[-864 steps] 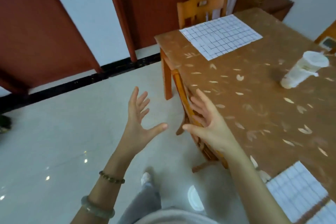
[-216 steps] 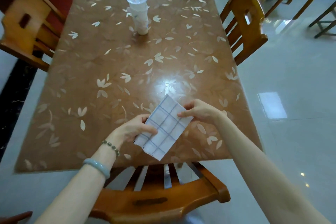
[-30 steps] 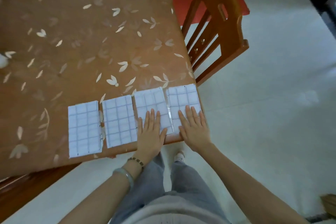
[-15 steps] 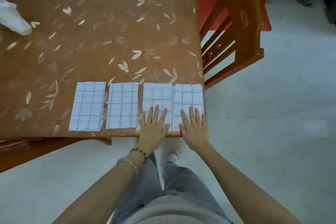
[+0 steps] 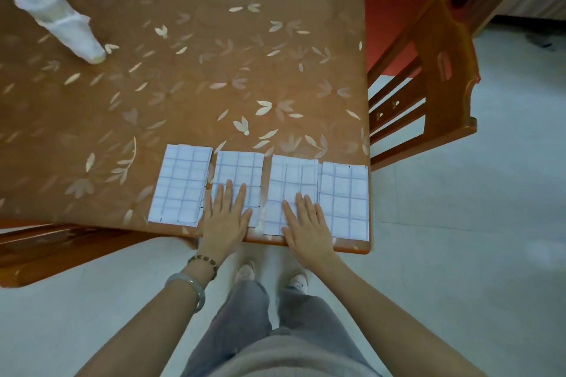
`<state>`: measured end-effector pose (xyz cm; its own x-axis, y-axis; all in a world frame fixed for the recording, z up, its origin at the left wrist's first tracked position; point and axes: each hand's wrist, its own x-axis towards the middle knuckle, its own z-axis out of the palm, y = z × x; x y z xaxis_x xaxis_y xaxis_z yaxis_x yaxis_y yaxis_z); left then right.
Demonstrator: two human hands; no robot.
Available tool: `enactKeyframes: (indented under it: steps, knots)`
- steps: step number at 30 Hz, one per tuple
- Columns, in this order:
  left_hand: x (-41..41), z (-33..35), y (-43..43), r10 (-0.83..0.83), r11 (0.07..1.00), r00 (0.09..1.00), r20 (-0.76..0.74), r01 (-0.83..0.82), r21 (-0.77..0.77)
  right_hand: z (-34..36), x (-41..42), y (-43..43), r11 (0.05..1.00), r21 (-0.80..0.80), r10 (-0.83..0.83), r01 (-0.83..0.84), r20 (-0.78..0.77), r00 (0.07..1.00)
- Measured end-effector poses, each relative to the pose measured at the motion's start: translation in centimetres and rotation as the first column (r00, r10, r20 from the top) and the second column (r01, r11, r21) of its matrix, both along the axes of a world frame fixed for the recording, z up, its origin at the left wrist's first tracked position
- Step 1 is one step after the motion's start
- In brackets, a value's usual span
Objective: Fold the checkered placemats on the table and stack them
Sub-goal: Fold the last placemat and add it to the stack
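step: folding seemingly done, four placemats lower centre | left hand, right hand: fingers straight, pressing middle two, holding nothing | next: stack them

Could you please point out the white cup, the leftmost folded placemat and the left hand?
white cup (image 5: 65, 25), head view, on its side wall.
leftmost folded placemat (image 5: 180, 185), head view, on its middle.
left hand (image 5: 225, 221), head view, on its back.
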<state>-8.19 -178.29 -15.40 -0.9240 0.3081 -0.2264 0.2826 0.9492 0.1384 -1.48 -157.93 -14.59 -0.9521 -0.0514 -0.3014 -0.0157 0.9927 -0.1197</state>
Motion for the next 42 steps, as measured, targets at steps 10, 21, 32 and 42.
enactKeyframes:
  steps: [10,21,32,42]
  knots:
    - [0.5,-0.9,-0.4,-0.114,0.993,0.993,0.034,0.113,0.028,-0.7,0.1,-1.6,0.992,0.100,-0.085,0.076,0.085,0.993]
    - [-3.6,0.2,-8.0,0.317,0.945,0.948,0.019,-0.318,0.075,0.8,0.2,0.1,0.956,-0.014,-0.293,0.293,-0.020,0.956]
    - [-2.6,-0.3,-6.6,0.229,0.968,0.963,0.141,-0.241,0.075,-0.4,1.1,1.8,0.955,0.049,-0.295,0.291,0.110,0.949]
    - [-1.4,-0.7,-5.9,0.205,0.978,0.971,0.125,-0.208,0.017,-0.6,1.2,2.1,0.967,0.051,-0.252,0.248,0.092,0.963]
